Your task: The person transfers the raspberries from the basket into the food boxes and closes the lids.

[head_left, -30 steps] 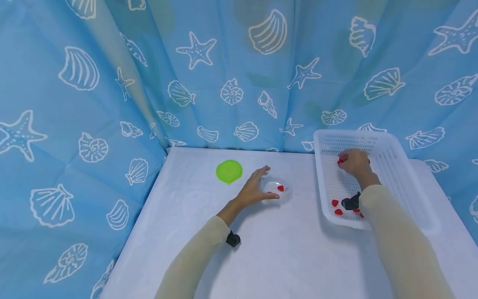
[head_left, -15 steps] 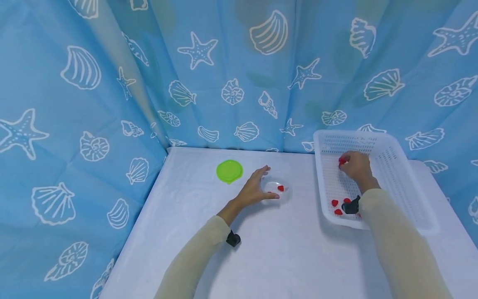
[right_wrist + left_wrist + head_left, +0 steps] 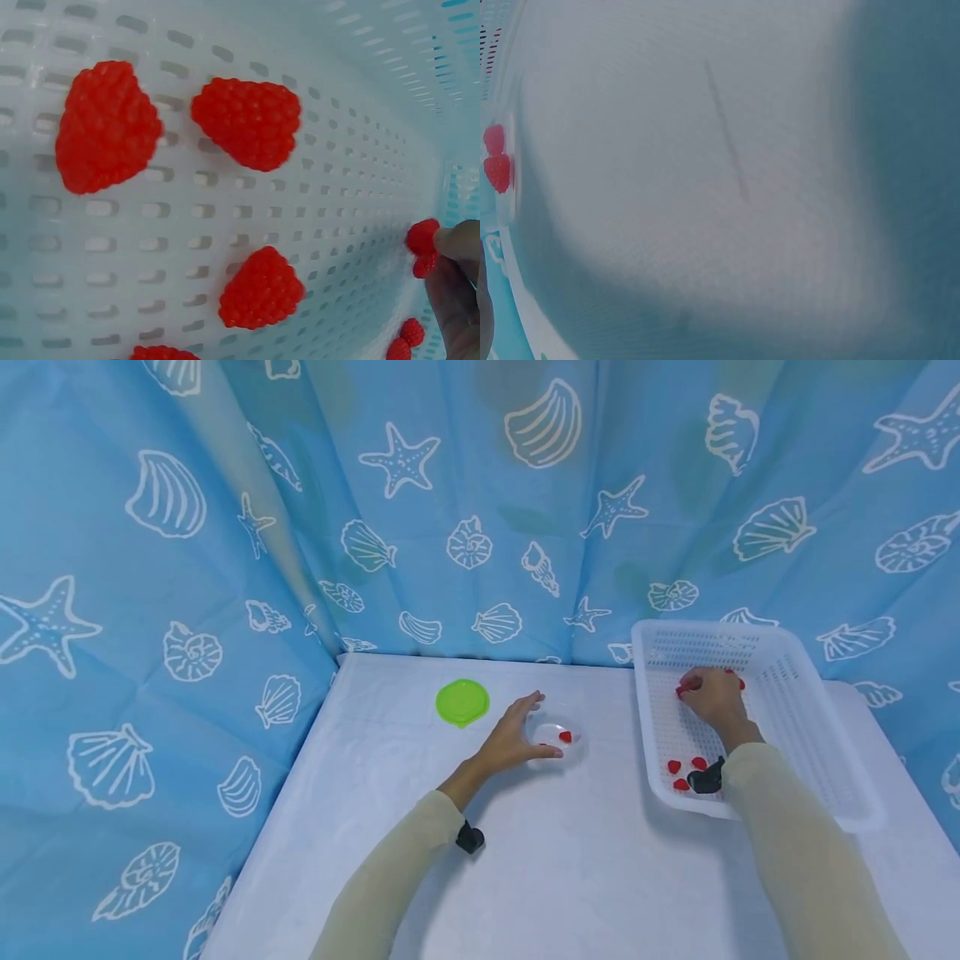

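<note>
Shifted slightly nearer me: one red raspberry (image 3: 422, 235), pinched in my right hand (image 3: 712, 697), inside the white basket (image 3: 797, 735). Left hand (image 3: 508, 743), curved wide round the clear cup (image 3: 552, 729), two raspberries (image 3: 497, 172) within. Risks: loose pinch could drop the fruit; a nudge could tip the cup.

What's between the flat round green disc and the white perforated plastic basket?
In the head view: the left hand, then a small clear round bowl holding red raspberries, then bare white tabletop before the basket.
</note>
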A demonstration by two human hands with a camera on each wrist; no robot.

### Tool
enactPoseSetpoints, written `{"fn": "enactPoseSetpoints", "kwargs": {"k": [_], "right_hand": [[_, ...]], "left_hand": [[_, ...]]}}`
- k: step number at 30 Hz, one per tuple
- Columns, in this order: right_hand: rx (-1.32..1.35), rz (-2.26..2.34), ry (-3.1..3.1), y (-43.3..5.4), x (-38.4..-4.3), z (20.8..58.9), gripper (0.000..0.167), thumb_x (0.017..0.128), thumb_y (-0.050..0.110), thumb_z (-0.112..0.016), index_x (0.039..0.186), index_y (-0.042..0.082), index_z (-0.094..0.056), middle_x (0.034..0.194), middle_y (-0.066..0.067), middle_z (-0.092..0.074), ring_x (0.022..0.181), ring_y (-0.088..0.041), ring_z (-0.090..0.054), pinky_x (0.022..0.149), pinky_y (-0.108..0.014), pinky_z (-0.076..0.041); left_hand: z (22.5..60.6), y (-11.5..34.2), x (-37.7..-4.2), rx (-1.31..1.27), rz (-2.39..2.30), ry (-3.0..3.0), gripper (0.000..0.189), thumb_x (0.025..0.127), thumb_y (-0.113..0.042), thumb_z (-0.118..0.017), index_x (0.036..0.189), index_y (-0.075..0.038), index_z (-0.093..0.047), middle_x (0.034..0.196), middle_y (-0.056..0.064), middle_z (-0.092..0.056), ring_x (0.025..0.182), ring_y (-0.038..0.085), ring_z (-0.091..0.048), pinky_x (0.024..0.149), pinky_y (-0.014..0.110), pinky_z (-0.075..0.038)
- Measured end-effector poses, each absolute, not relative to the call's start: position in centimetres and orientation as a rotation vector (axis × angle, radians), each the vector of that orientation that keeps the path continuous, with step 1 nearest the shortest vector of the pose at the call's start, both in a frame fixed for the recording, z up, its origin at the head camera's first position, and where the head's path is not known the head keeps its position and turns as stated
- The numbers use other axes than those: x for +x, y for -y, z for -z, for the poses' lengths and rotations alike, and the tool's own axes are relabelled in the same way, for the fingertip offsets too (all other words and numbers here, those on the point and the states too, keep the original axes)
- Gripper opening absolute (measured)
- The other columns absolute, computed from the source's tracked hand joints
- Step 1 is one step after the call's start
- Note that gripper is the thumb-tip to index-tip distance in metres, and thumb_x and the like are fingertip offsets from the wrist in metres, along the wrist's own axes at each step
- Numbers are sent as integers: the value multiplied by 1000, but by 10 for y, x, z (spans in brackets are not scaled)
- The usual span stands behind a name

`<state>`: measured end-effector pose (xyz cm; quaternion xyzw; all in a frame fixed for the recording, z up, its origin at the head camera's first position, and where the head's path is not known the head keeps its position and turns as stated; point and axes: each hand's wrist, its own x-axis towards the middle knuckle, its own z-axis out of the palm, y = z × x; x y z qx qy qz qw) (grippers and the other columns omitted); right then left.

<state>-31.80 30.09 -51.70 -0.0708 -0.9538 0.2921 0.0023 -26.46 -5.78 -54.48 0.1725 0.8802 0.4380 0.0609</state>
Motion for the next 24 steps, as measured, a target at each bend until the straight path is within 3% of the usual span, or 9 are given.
{"fn": "enactPoseSetpoints", "kwargs": {"k": [5, 13, 19, 24], "right_hand": [[-205, -932, 2993, -302, -316, 522, 40, 85, 9, -73, 121, -1, -58, 121, -27, -55, 106, -46, -53, 94, -66, -41], [-231, -926, 2991, -296, -319, 521, 43, 81, 15, -79, 115, 1, -55, 110, -23, -56, 95, -41, -54, 86, -64, -48], [-274, -961, 2988, -290, -319, 517, 55, 84, 15, -77, 131, -1, -52, 124, -27, -52, 104, -45, -52, 91, -67, -42], [-300, -994, 2996, -288, -317, 517, 54, 86, 16, -75, 134, 0, -53, 127, -27, -54, 106, -46, -54, 90, -69, -41]], "left_hand": [[545, 58, -264, 526, -1321, -2655, 103, 71, -44, -85, 154, -23, -28, 152, -5, -36, 139, 19, -34, 104, 50, -41], [543, 60, -266, 527, -1312, -2666, 104, 71, -44, -86, 154, -23, -28, 152, -5, -36, 138, 18, -34, 104, 48, -41], [544, 60, -267, 556, -1351, -2652, 103, 71, -43, -86, 154, -24, -28, 150, -4, -39, 137, 17, -35, 106, 48, -39], [546, 60, -267, 554, -1338, -2648, 102, 71, -43, -85, 154, -26, -28, 149, -4, -39, 137, 16, -35, 106, 47, -39]]}}
